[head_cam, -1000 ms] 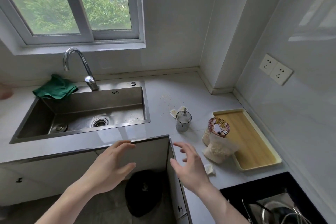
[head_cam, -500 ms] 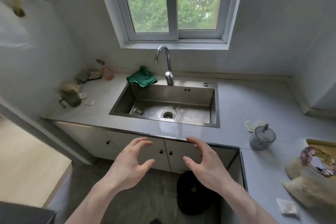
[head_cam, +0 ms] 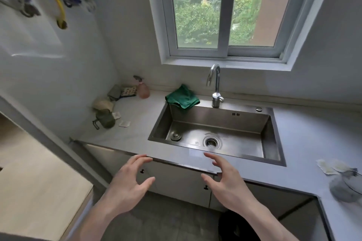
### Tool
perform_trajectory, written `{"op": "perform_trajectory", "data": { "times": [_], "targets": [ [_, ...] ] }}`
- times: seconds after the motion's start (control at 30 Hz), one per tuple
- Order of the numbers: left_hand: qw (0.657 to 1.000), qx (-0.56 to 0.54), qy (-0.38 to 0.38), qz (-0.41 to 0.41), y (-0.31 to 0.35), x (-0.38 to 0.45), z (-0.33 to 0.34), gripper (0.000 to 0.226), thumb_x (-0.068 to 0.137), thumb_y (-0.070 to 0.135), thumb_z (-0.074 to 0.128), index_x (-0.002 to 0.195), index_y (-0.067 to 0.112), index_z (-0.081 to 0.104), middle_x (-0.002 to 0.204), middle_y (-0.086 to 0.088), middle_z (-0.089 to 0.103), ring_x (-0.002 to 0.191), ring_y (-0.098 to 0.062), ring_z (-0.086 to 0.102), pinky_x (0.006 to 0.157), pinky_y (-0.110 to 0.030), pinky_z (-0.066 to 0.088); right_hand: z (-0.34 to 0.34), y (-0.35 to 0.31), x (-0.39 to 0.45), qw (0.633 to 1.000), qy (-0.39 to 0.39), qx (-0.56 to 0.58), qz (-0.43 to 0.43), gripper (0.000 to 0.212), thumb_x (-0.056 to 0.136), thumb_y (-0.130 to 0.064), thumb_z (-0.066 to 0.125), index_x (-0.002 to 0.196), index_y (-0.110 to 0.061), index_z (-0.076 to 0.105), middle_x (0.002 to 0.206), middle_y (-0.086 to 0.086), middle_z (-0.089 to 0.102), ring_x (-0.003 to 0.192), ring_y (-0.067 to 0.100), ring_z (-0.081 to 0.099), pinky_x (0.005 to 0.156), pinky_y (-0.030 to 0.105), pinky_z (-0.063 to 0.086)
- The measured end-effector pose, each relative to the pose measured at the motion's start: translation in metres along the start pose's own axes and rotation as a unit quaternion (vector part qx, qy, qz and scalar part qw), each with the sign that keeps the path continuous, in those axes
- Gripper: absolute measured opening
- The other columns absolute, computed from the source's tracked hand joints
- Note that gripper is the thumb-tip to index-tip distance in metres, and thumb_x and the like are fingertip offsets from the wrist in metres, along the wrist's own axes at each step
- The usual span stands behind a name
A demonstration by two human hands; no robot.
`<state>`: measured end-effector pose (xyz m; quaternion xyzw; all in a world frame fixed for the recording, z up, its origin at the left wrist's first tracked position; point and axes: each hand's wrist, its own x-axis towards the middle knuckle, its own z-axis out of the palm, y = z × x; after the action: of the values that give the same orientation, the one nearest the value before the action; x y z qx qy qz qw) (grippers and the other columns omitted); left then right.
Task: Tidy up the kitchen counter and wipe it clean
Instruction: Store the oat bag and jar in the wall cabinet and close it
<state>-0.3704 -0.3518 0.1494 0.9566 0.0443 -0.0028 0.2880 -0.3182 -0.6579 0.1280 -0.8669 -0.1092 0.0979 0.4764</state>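
A pale grey counter [head_cam: 137, 123] runs round a steel sink [head_cam: 215, 131]. A green cloth [head_cam: 182, 97] lies crumpled at the sink's back left corner, beside the tap [head_cam: 215, 88]. Clutter sits in the far left corner: a pink spray bottle [head_cam: 143, 90], a dark green mug [head_cam: 104, 120] on its side, a beige lump [head_cam: 102, 103] and small white packets [head_cam: 124, 123]. My left hand [head_cam: 129, 186] and right hand [head_cam: 225, 184] hover before the counter's front edge, fingers spread and loosely bent, holding nothing.
A clear measuring cup [head_cam: 346, 188] and scraps of paper [head_cam: 329, 167] are at the right edge, blurred. White cabinet doors [head_cam: 176, 180] sit under the counter. A black bin [head_cam: 235, 227] stands on the floor at lower right. Utensils [head_cam: 58, 6] hang on the left wall.
My view has swung left from the counter's right end with the tray towards the sink and left corner. Both hands keep the same raised, empty pose.
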Motion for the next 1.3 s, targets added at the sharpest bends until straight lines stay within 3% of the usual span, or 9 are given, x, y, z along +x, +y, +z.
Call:
{"op": "perform_trajectory", "data": {
  "times": [0.13,0.3,0.7,0.9,1.07,1.3],
  "targets": [
    [1.000,0.002,0.002,-0.009,-0.049,0.025,-0.038,0.050,0.090,0.045,0.071,0.138,0.042,0.054,0.147,0.029,0.040,0.135,0.001,0.043,0.109,-0.033,0.048,0.050,-0.037,0.037,1.000,-0.004,0.002,-0.009,0.056,0.090,-0.041,0.069,0.138,-0.052,0.044,0.138,-0.036,0.047,0.127,-0.011,0.044,0.109,0.030,0.044],
    [1.000,0.008,-0.012,-0.015,-0.092,0.056,-0.075,0.052,0.092,0.046,0.070,0.140,0.041,0.051,0.151,0.026,0.038,0.135,-0.002,0.046,0.115,-0.031,0.040,0.098,-0.073,0.071,1.000,-0.003,-0.002,-0.019,0.056,0.091,-0.040,0.069,0.139,-0.051,0.043,0.139,-0.036,0.046,0.128,-0.009,0.045,0.108,0.029,0.044],
    [0.999,0.008,-0.003,-0.036,-0.133,0.168,-0.106,0.055,0.091,0.038,0.074,0.141,0.034,0.053,0.154,0.016,0.040,0.141,-0.010,0.042,0.118,-0.034,0.037,0.114,-0.093,0.172,1.000,-0.014,-0.003,-0.026,0.056,0.089,-0.036,0.071,0.138,-0.049,0.046,0.133,-0.035,0.049,0.124,-0.014,0.045,0.106,0.026,0.044],
    [0.998,0.016,0.015,-0.067,-0.154,0.222,-0.129,0.054,0.089,0.034,0.077,0.139,0.030,0.055,0.147,0.013,0.044,0.135,-0.010,0.047,0.116,-0.032,0.038,0.119,-0.107,0.241,0.998,-0.027,0.002,-0.053,0.056,0.089,-0.032,0.072,0.139,-0.044,0.049,0.132,-0.031,0.051,0.120,-0.013,0.048,0.102,0.012,0.041],
    [0.992,0.008,0.049,-0.118,-0.193,0.261,-0.150,0.054,0.085,0.027,0.083,0.134,0.020,0.062,0.136,0.004,0.054,0.123,-0.016,0.056,0.108,-0.032,0.043,0.124,-0.110,0.274,0.997,-0.040,-0.007,-0.058,0.057,0.088,-0.035,0.071,0.139,-0.044,0.048,0.133,-0.032,0.051,0.121,-0.008,0.050,0.102,0.018,0.043],
    [0.978,-0.020,0.061,-0.201,-0.259,0.343,-0.166,0.054,0.080,0.031,0.085,0.129,0.021,0.065,0.135,-0.006,0.062,0.119,-0.027,0.061,0.095,-0.037,0.051,0.124,-0.112,0.310,0.999,-0.010,-0.005,-0.033,0.057,0.088,-0.027,0.072,0.139,-0.042,0.050,0.129,-0.040,0.045,0.121,-0.019,0.043,0.102,0.014,0.041]
  ]
}}
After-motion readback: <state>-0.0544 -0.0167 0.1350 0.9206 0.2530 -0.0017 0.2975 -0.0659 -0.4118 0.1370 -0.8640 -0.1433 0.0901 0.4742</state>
